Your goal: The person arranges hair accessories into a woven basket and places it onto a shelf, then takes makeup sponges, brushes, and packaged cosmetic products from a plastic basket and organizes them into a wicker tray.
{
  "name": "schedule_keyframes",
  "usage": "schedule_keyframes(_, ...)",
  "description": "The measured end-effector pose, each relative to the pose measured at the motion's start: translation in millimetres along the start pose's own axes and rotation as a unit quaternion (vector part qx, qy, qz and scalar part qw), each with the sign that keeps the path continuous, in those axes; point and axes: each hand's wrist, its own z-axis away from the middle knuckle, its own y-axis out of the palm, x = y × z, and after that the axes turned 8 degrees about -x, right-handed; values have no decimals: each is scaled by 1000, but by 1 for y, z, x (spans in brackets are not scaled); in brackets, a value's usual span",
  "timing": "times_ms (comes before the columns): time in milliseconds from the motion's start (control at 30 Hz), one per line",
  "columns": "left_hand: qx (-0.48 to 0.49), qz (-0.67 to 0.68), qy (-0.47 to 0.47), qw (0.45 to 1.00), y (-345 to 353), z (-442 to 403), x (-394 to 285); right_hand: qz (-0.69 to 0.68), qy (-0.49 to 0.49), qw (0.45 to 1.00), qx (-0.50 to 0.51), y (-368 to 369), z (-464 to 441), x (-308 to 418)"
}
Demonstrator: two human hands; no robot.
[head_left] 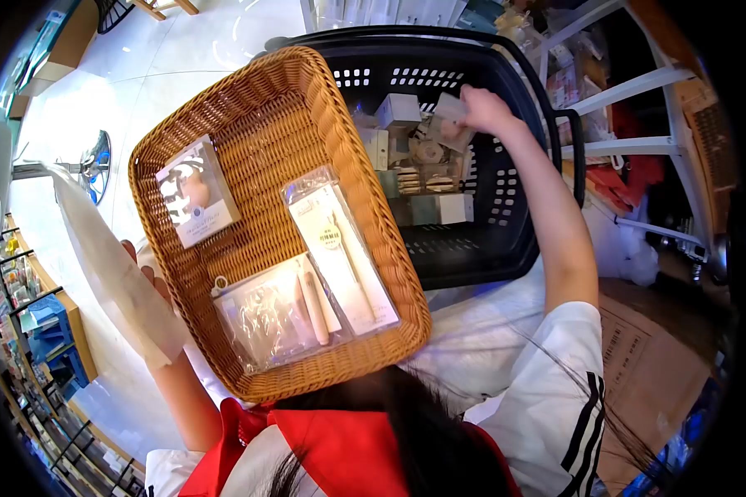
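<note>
The right hand, at 1 o'clock of the view, has its fingers clamped on a small translucent packet inside the black basket; under and beside it lie more small packs, with a white box at 9 o'clock of the hand. At 9 o'clock of the view the left hand is partly hidden by a whitish sheet, its fingers beside the wicker basket; I cannot tell whether they grip. In the wicker basket, a boxed item at 10 o'clock bears lettering too small to read, a long card pack at 3 o'clock has dark characters and a round yellowish label, unreadable, and a clear pouch sits at 6 o'clock. At 4 o'clock of the view, cardboard carries blurred print. The wicker rim overlaps the black basket's near-left edge; bare weave shows at 12 o'clock and between the packs, and black floor shows at 6 o'clock of the black basket's contents
</note>
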Motion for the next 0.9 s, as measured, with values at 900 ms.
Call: schedule_keyframes(900,-47,187,-26,981,-115,-3,-16,-507,25,860,48,-23,77,270)
